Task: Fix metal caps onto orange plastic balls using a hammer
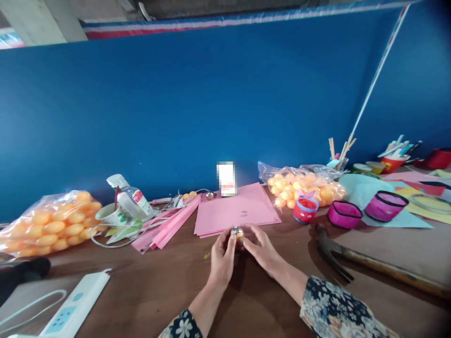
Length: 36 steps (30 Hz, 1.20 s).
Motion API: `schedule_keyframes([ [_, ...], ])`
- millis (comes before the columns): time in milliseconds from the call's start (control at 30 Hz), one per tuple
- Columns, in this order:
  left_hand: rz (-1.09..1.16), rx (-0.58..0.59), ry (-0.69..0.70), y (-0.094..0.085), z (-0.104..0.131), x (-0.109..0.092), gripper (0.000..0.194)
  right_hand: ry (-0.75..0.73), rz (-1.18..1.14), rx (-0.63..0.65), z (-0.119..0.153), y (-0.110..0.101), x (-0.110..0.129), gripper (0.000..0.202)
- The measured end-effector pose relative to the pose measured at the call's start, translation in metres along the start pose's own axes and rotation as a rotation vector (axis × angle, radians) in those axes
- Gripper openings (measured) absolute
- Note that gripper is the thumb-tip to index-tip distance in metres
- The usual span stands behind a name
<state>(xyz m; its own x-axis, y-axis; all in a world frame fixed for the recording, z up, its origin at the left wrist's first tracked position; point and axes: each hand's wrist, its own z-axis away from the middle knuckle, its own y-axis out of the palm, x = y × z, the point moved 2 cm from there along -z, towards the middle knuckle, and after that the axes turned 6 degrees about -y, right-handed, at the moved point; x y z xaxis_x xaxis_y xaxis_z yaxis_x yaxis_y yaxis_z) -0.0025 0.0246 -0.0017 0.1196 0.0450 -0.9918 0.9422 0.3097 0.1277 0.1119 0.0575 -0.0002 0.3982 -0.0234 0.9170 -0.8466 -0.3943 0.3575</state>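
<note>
Between the fingertips of both hands is a small shiny silver ball (237,231), with a yellowish patch on its lower side. My left hand (223,256) is closed on it from the left, thumb up against the ball. From the right, my right hand (261,246) curls its fingers and thumb around the same ball. Its underside is hidden by the fingers. Just beyond the hands lies a stack of pink paper sheets (232,211) with small dark marks on the top one. A second small shiny ball (210,195) lies by the stack's far left corner.
Clear bags of orange balls lie left (52,225) and right (303,185). A hammer (380,267) rests at right, near purple fabric rings (344,214) and a red cup-like piece (306,209). Front left is a white power strip (77,303). A blue partition (211,94) stands behind.
</note>
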Motion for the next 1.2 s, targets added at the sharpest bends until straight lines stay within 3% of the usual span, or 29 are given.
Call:
schedule_keyframes([
  [700,-0.028,0.014,0.018,-0.0006,-0.0020,0.0043,0.035,0.003,0.075,0.011,0.0002,0.0030,0.0069,0.027],
  [1200,-0.023,0.005,-0.020,-0.0029,-0.0027,0.0095,0.038,-0.022,0.076,0.041,-0.0005,-0.0012,-0.0022,0.026],
])
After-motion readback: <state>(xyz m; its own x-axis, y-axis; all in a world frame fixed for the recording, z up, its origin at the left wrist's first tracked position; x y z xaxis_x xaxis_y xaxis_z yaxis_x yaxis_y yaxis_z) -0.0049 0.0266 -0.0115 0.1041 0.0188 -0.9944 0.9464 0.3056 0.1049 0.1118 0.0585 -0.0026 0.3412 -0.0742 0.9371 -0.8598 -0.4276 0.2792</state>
